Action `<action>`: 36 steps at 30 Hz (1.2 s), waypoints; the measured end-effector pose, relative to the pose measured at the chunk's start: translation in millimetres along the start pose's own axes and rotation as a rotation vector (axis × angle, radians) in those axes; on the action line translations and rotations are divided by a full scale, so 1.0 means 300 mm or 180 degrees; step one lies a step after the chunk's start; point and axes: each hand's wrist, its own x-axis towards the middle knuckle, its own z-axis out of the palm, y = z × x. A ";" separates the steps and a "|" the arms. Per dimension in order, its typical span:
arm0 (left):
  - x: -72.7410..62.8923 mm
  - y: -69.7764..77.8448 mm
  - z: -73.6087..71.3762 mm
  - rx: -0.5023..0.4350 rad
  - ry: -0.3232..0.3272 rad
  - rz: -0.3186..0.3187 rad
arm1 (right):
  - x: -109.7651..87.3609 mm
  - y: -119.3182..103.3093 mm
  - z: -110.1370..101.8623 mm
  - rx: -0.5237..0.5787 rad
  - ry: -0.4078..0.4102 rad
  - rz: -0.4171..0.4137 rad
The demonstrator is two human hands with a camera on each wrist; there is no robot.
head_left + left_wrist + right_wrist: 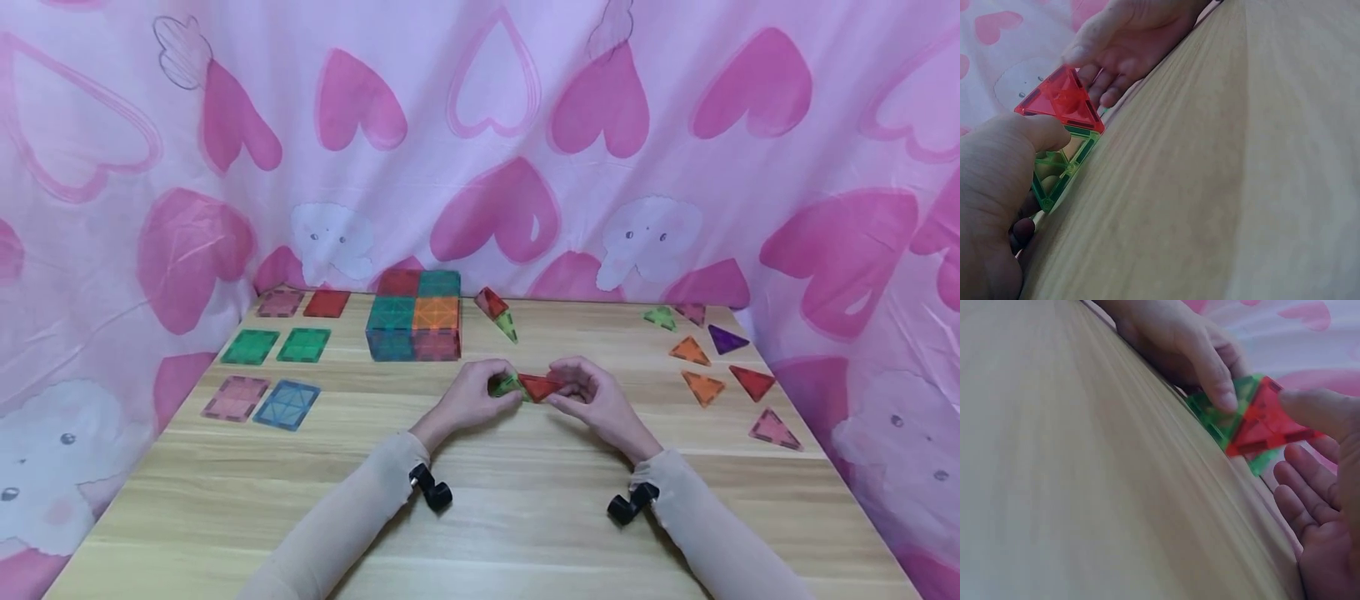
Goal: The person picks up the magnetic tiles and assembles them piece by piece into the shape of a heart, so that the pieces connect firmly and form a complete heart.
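Observation:
Close over the tabletop, my left hand [480,389] pinches a green triangular magnetic tile [1071,167], thumb on its near face and fingers behind it. The thumb of my right hand [596,396] presses one face of a red triangular magnetic tile [1060,106], with the index finger behind it and the other fingers loosely bent below. Red and green tiles meet along an edge between the hands. A further green part [1264,462] shows beneath the red tile in the right wrist view.
A box of coloured square tiles [414,312] stands at the back, beside a small red-and-green tile piece [495,310]. Several flat square tiles, including a blue one [288,405], lie left. Loose triangles, including a purple one [727,339], lie right. A pink heart-patterned curtain [495,208] encloses the wooden table [525,517].

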 end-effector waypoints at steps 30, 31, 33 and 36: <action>-0.004 0.001 0.004 -0.0056 0.0035 -0.0034 | -0.291 -0.013 -0.482 -0.2085 0.1864 0.0554; -0.004 0.001 0.004 -0.0056 0.0037 -0.0040 | -0.294 -0.014 -0.489 -0.2165 0.1844 0.0592; -0.002 -0.001 0.006 -0.0062 0.0044 -0.0035 | -0.301 -0.009 -0.503 -0.2390 0.1697 0.0703; 0.001 -0.003 0.007 -0.0071 0.0036 -0.0041 | -0.304 -0.002 -0.505 -0.2608 0.1413 0.0782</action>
